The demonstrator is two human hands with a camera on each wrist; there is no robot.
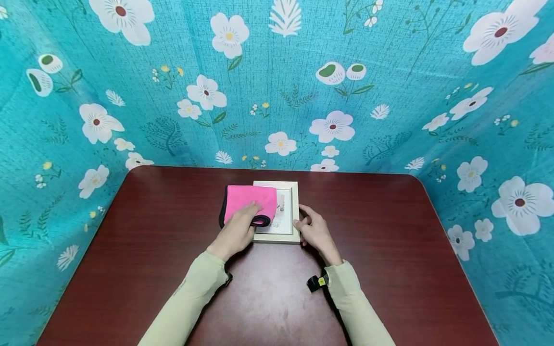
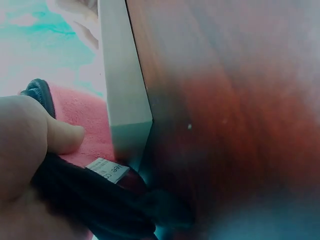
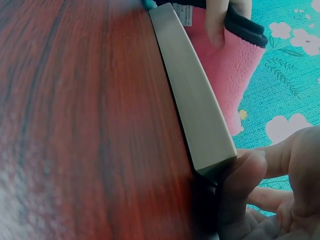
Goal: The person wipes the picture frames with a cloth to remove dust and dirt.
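Observation:
A folded pink cloth (image 1: 244, 196) with black edging covers the left part of a cream picture frame (image 1: 295, 202), which lies flat on the table with its picture side up. My left hand (image 1: 237, 231) holds the cloth against the frame; in the left wrist view the thumb rests on the pink fabric (image 2: 80, 107) beside a white label. At the frame's right side, my right hand (image 1: 315, 233) grips the edge near the front corner. The right wrist view has the thumb and fingers at that corner of the frame (image 3: 195, 95). Part of the picture is hidden under the cloth.
The frame lies near the back of a dark red-brown wooden table (image 1: 368, 216). A turquoise floral curtain (image 1: 277, 96) surrounds the back and sides. A black strap (image 1: 318, 282) with a yellow tag is at my right wrist.

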